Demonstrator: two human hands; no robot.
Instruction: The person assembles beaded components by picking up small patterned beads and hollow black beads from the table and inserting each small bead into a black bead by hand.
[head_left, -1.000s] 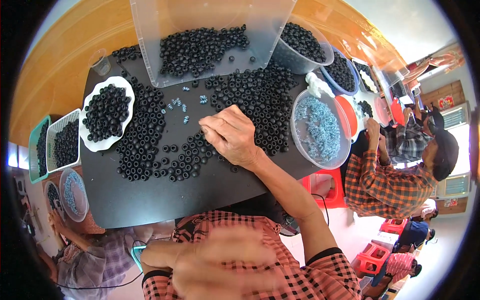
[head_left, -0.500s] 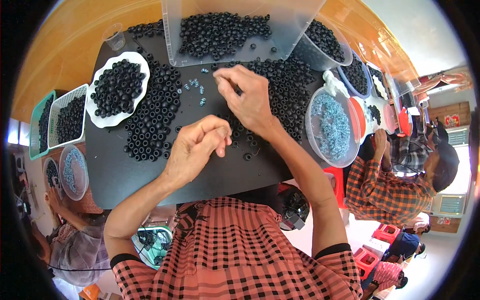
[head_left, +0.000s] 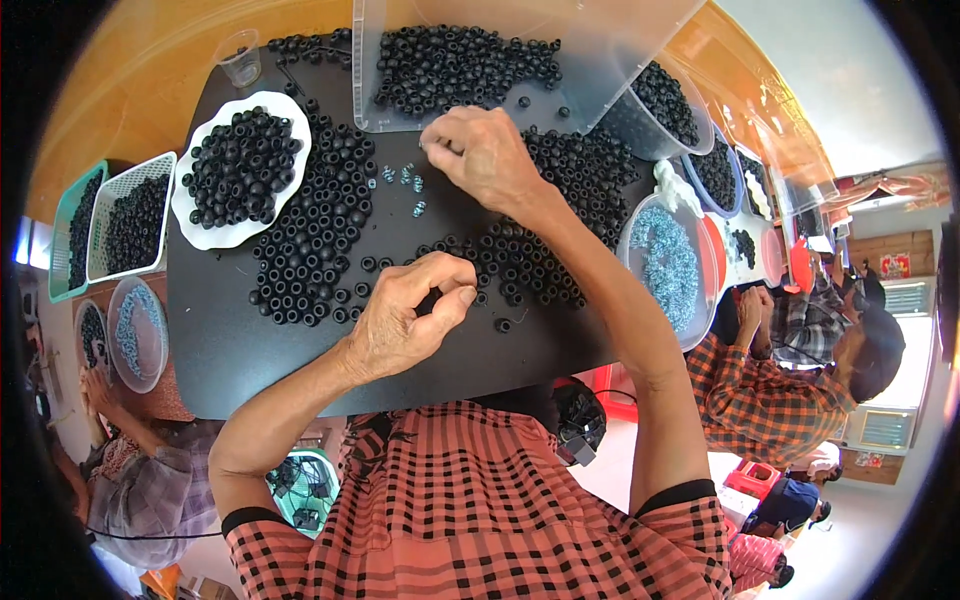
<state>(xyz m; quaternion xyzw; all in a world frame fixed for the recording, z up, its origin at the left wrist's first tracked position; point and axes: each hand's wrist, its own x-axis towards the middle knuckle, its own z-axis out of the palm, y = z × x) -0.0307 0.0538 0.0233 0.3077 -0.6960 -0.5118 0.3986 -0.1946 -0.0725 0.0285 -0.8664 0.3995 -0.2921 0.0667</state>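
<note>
My left hand [head_left: 408,312] hovers over the near middle of the dark table [head_left: 430,375], its thumb and forefinger bent toward each other. What lies between those fingertips, if anything, I cannot make out. Farther off, my right hand [head_left: 487,160] is closed in a pinch by the near wall of the clear plastic bin [head_left: 365,65]; its grip is hidden. A few small pale-blue striped beads [head_left: 405,176] lie on the table left of the right hand. Loose black beads [head_left: 320,220] with wide holes spread to the left, and more black beads [head_left: 580,170] lie beyond my right forearm.
A white scalloped plate [head_left: 190,222] heaped with black beads stands at left, near a clear cup [head_left: 240,68]. At right are a round tub [head_left: 690,335] of pale-blue beads and a bowl [head_left: 655,145] of black ones. Co-workers [head_left: 780,385] sit on both sides.
My right hand has moved up to the bin's near wall. The left hand has shifted slightly right and down, its thumb now apart from the forefinger. The whole view has shifted a little.
</note>
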